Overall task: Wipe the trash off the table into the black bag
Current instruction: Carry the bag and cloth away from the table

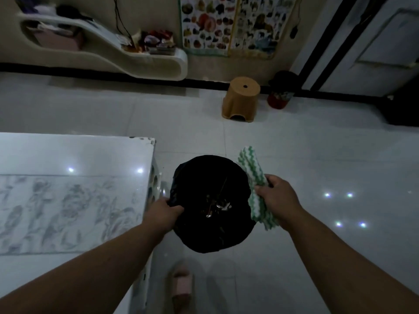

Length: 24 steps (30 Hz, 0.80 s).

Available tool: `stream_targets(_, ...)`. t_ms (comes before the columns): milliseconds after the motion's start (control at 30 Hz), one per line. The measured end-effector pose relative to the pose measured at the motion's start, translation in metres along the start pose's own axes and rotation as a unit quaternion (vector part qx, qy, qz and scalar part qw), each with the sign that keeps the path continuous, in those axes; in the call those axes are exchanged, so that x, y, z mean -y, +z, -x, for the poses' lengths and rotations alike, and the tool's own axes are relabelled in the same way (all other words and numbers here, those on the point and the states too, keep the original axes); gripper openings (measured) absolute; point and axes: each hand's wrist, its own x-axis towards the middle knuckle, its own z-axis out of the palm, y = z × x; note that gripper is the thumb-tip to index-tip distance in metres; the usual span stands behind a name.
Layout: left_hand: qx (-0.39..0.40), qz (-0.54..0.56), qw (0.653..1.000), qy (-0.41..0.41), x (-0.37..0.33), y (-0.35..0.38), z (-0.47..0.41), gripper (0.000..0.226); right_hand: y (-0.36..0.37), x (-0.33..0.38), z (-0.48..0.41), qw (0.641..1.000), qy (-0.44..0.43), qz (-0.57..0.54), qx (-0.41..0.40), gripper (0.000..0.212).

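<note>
The black bag (213, 205) is held open just beside the right-hand edge of the white worktop (74, 155), above the pale tiled floor (317, 155). Its left rim is gripped by the left hand (162, 214), whose fingers (175, 208) are closed over the plastic. Small scraps of trash (217, 206), some pale and some shiny, can be seen lying inside the bag; what they are cannot be told in the dim light. A green-and-white zigzag cloth (254, 177) is clasped by the right hand (277, 196) at the bag's right rim, the fingers being curled tightly round its middle so that one end stands up and the other hangs down below the hand. Whether the cloth touches the bag cannot be told. The worktop bears a faint grey floral pattern and no trash can be made out on the part in view. Farther off, a tan plastic stool (241, 99) stands near the wall, well apart from the bag.
</note>
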Motion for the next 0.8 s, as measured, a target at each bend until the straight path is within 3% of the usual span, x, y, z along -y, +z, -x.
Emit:
stream_targets(67, 0.000, -0.016, 1.000, -0.006, 0.003, 0.010, -0.025, 0.004, 0.007, -0.012, -0.028, 1.000, 0.003, 0.009, 0.004, 0.027)
stream_targets(433, 0.004, -0.034, 0.997, -0.073, 0.062, 0.079, -0.217, 0.029, 0.081, -0.118, -0.215, 0.996, -0.006, 0.091, 0.020, 0.028)
stream_targets(567, 0.000, -0.008, 0.996, -0.093, 0.091, 0.107, -0.266, 0.009, 0.119, -0.158, -0.272, 0.993, -0.008, 0.114, 0.034, 0.029)
stream_targets(800, -0.027, 0.041, 0.988, -0.147, 0.142, 0.147, -0.329, 0.037, 0.184, -0.218, -0.352, 0.991, -0.031, 0.122, 0.054, 0.026)
